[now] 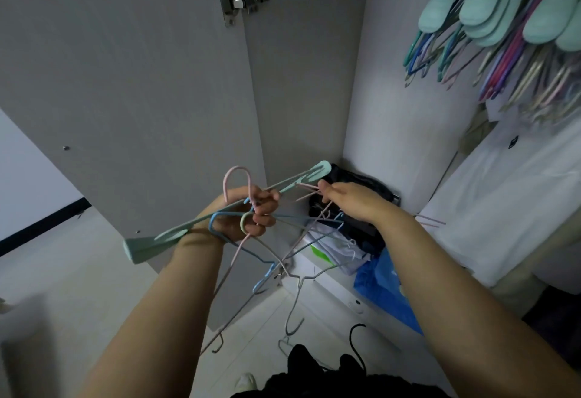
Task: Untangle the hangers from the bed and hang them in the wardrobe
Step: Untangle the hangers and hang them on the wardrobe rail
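Mint-green plastic marks the wide hanger (220, 215) lying slantwise across the left hand (248, 212), whose fingers are curled tight round a tangled bunch of wire hangers (270, 256) in pink, blue and grey, held in front of the open wardrobe. The right hand (349, 199) is seen pinching a thin pink hanger (306, 188) at the bunch's far right side. Up at the far right, many hung hangers (503, 20) are seen inside the wardrobe (393, 83), beside its grey door (125, 67).
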Available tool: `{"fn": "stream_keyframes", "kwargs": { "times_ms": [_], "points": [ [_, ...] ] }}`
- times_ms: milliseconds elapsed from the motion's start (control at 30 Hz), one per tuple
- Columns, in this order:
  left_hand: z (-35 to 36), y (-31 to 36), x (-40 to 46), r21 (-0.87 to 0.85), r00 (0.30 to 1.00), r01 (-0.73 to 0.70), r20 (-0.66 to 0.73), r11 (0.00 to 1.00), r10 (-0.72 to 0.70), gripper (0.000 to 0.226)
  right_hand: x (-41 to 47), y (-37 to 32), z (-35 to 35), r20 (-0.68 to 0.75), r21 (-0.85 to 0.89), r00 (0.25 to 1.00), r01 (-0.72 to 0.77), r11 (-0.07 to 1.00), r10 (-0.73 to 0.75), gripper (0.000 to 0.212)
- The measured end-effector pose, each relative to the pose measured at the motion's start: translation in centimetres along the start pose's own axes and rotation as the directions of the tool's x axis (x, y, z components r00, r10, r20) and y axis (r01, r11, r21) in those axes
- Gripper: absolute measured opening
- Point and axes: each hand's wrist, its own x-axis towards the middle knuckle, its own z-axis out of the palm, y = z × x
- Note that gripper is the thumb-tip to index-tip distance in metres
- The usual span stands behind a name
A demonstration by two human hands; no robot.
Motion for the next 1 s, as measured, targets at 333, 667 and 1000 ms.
{"fn": "stream_keyframes", "kwargs": {
  "times_ms": [333, 667, 1000],
  "points": [
    [-2.4, -0.2, -0.6, -0.195, 0.985, 0.041, 0.175, 0.980, -0.006, 0.017, 1.5, 4.4, -1.4, -0.357, 0.571, 0.830, -0.170, 0.803, 0.429, 0.056],
    [-3.5, -0.5, 0.2, -0.075, 0.957, -0.081, -0.285, 0.994, 0.056, 0.017, 1.3, 4.2, -1.9, -0.179, 0.787, 0.849, -0.179, 0.590, 0.497, 0.064],
    [-3.2, -0.4, 2.2, -0.147, 0.891, -0.179, -0.443, 0.973, 0.097, 0.014, 0.7, -2.1, -2.1, -0.184, 0.716, 0.888, -0.172, 0.676, 0.421, 0.038]
  ]
}}
